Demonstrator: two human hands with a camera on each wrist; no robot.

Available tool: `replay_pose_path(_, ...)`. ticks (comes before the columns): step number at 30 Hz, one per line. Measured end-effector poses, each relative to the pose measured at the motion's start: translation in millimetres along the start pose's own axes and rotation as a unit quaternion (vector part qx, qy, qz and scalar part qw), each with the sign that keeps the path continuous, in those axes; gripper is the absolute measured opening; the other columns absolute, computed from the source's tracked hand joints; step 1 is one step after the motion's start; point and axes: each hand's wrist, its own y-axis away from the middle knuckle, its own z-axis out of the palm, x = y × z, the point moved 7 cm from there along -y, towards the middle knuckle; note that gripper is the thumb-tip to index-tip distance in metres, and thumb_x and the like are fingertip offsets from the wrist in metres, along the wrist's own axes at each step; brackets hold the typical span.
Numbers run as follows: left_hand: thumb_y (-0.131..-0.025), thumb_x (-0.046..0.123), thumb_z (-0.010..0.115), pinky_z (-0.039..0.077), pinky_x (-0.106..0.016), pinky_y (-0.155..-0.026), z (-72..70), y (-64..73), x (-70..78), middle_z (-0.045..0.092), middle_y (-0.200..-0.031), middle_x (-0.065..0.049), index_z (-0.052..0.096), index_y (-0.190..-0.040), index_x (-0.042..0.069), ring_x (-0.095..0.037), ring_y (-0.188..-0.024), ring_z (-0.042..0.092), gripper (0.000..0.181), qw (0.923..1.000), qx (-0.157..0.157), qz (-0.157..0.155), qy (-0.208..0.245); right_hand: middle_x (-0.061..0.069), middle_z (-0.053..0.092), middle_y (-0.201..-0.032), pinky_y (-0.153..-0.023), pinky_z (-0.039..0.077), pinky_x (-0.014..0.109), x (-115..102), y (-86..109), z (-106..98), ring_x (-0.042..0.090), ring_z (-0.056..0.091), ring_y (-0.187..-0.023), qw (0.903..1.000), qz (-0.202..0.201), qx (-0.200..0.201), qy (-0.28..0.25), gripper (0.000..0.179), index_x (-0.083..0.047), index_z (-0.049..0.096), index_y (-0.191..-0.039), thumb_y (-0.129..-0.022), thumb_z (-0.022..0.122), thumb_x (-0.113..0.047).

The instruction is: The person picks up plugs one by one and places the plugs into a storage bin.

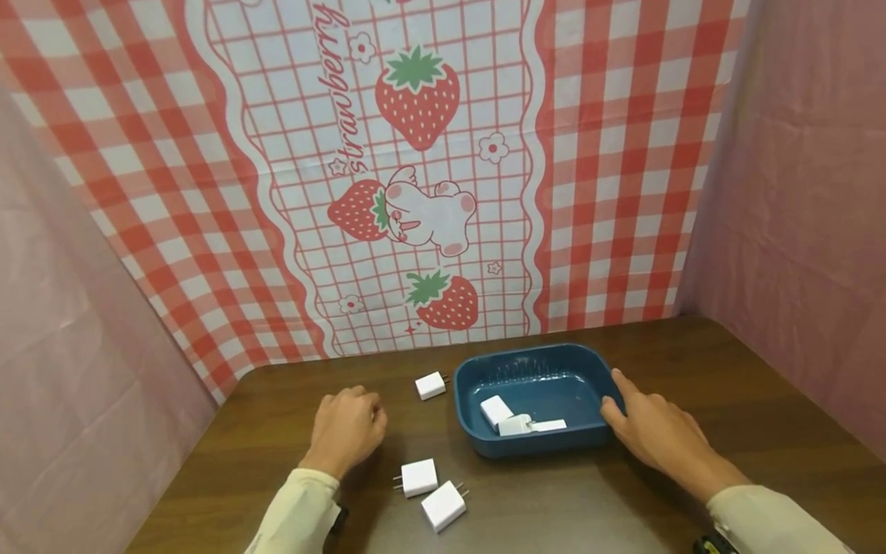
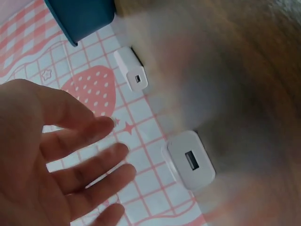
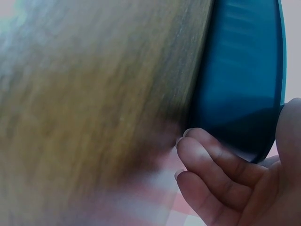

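Observation:
My left hand hovers over the left part of the table, fingers loosely bent and holding nothing in the left wrist view. Two white USB charger plugs, one nearer and one beside it, lie in front of it. A third charger plug sits by the left side of a dark blue plastic basin. Inside the basin are white charger plugs, bunched toward its front left. My right hand holds the basin's right side, thumb at the rim and fingers against the outer wall.
The brown wooden table has its back edge against a strawberry-print checked cloth. Pink drapes hang at both sides.

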Motion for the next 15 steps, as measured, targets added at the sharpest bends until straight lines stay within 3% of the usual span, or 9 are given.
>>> replay_pose_path(4,-0.082,0.021,0.069,0.050,-0.050,-0.072,5.8,1.1,-9.8,0.069,-0.092,-0.009,0.077,-0.092,0.012,-0.033,-0.087,0.067,0.016,0.9973,-0.058,-0.045,-0.006,0.022,0.066,-0.094,-0.066,0.047,0.055,0.0,-0.2,-1.8,0.028,0.058,-0.076,1.0000,-0.001,0.006,0.003,0.074,0.002,0.025,-0.155,-0.102,0.044,-0.046)
replay_pose_path(8,-0.085,0.024,0.069,0.052,-0.052,-0.074,13.6,5.3,-17.1,0.070,-0.106,-0.014,0.076,-0.107,0.012,-0.037,-0.095,0.066,0.027,0.9900,-0.117,-0.079,0.004,0.024,0.066,-0.097,-0.068,0.047,0.056,-0.5,0.2,-1.4,0.029,0.058,-0.077,1.0000,0.002,0.000,0.002,0.074,0.002,0.025,-0.155,-0.102,0.044,-0.046)
replay_pose_path(13,-0.085,0.029,0.071,0.053,-0.053,-0.072,23.0,11.6,-19.4,0.067,-0.105,-0.014,0.075,-0.109,0.010,-0.037,-0.095,0.065,0.031,0.9806,-0.174,-0.090,0.010,0.023,0.066,-0.094,-0.068,0.047,0.056,-1.2,0.5,-2.3,0.029,0.059,-0.078,1.0000,0.000,0.004,0.002,0.073,0.001,0.025,-0.155,-0.102,0.045,-0.044)
replay_pose_path(15,-0.085,0.030,0.072,0.053,-0.054,-0.071,25.3,13.3,-19.1,0.066,-0.103,-0.014,0.074,-0.108,0.009,-0.036,-0.095,0.064,0.031,0.9786,-0.184,-0.091,0.011,0.026,0.066,-0.101,-0.068,0.047,0.056,-1.2,0.8,-2.3,0.030,0.060,-0.079,1.0000,-0.001,0.007,0.001,0.072,0.001,0.026,-0.155,-0.102,0.045,-0.044)
